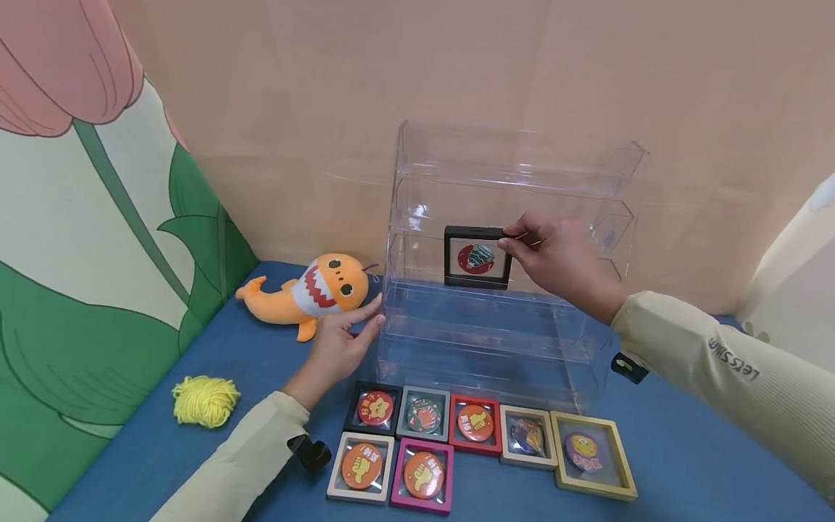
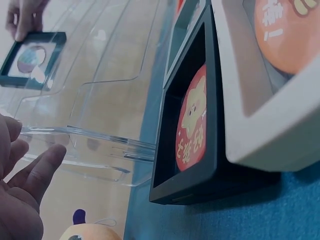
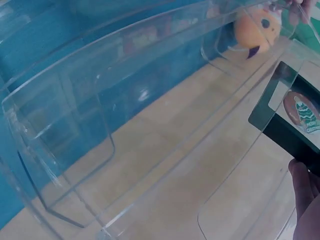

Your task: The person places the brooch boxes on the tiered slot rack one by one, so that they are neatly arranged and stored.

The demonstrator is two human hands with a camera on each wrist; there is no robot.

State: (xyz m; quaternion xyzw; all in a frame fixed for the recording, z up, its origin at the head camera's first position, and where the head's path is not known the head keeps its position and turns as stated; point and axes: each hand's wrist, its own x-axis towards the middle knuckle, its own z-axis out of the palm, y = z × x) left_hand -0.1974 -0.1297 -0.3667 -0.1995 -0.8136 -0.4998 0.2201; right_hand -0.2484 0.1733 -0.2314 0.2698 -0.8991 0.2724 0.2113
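My right hand (image 1: 564,254) pinches the upper right corner of a small black display frame (image 1: 478,283) between thumb and fingers. Inside it is a round red badge (image 1: 475,259) with a green tree. The frame is upright at the middle level of a clear tiered acrylic rack (image 1: 470,348); whether it rests on the shelf I cannot tell. At the rack's left side, my left hand (image 1: 339,348) touches the edge with extended thumb and fingertip. The left wrist view shows the left-hand fingers (image 2: 37,175) spread beside the clear edge.
Several framed badges lie before the rack, among them a red frame (image 1: 475,448), a magenta frame (image 1: 422,503) and a larger gold frame (image 1: 596,490). An orange shark plush (image 1: 274,306) lies left of the rack. Yellow yarn (image 1: 206,401) sits nearer on the blue cloth.
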